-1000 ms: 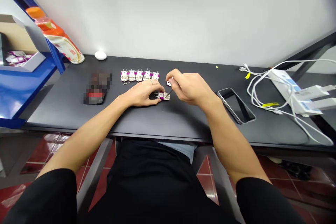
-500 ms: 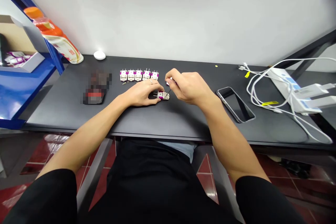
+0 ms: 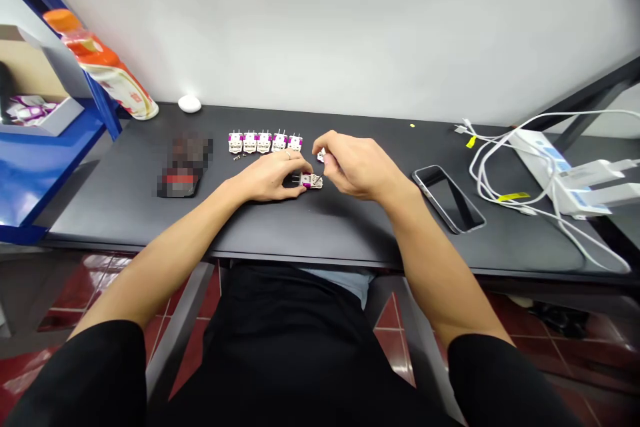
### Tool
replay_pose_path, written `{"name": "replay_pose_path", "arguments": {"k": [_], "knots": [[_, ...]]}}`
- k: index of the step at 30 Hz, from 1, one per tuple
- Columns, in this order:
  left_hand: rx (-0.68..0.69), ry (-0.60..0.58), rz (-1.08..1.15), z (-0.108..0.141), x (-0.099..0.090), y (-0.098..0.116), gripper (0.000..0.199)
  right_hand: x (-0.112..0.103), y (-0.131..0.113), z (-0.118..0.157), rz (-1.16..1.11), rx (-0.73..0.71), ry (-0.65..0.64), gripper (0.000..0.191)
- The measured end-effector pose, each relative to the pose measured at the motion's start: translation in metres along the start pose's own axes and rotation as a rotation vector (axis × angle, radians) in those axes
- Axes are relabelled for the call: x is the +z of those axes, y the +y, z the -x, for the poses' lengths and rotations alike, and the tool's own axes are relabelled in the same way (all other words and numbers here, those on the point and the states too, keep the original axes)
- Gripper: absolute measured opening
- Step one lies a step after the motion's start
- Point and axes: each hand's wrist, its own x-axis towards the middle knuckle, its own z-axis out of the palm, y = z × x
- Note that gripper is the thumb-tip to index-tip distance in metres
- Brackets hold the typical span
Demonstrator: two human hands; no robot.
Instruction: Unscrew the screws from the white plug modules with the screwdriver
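Near the middle of the black table, a small white and purple part (image 3: 311, 181) lies flat, thin prongs on its left side. My left hand (image 3: 273, 177) holds it by that end between thumb and fingers. My right hand (image 3: 350, 163) is closed on a thin dark tool (image 3: 319, 179), whose tip meets the part's right end; the rest of the tool is hidden by the fingers. A small white piece (image 3: 321, 156) shows beside the right fingertips. Behind my left hand stand several similar white and purple parts (image 3: 264, 142) in a row, with tiny screws (image 3: 240, 157) in front.
A phone (image 3: 449, 199) lies right of my right hand. Farther right are white cables (image 3: 483, 167) and a power strip (image 3: 545, 167). On the left are a blurred dark object (image 3: 183, 167), a white oval object (image 3: 189, 104), an orange-capped bottle (image 3: 107, 67) and an open box (image 3: 60, 113).
The fingers of my right hand have shifted slightly around the tool, and more of the small white piece beside them shows. My left hand keeps its hold on the part.
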Motion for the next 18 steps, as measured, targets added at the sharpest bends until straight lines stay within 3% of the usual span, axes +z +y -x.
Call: {"name": "replay_pose_path", "arguments": {"k": [3,9,15,18], "knots": [[0.005,0.005,0.0,0.0002,-0.0001,0.0004,0.032,-0.0006,0.0004,0.0006,0.012,-0.01,0.021,0.029],[-0.004,-0.008,-0.007,0.0006,0.0006,-0.0011,0.035,-0.0024,-0.0002,-0.0006,0.082,0.13,-0.09,0.034],[0.003,-0.001,0.008,0.0002,-0.0007,0.0006,0.032,-0.0023,-0.0003,0.0015,0.011,0.019,0.004,0.033],[0.008,0.0,0.012,0.0001,0.0003,-0.0001,0.033,-0.002,0.0001,0.0014,0.018,0.032,-0.012,0.029]]}}
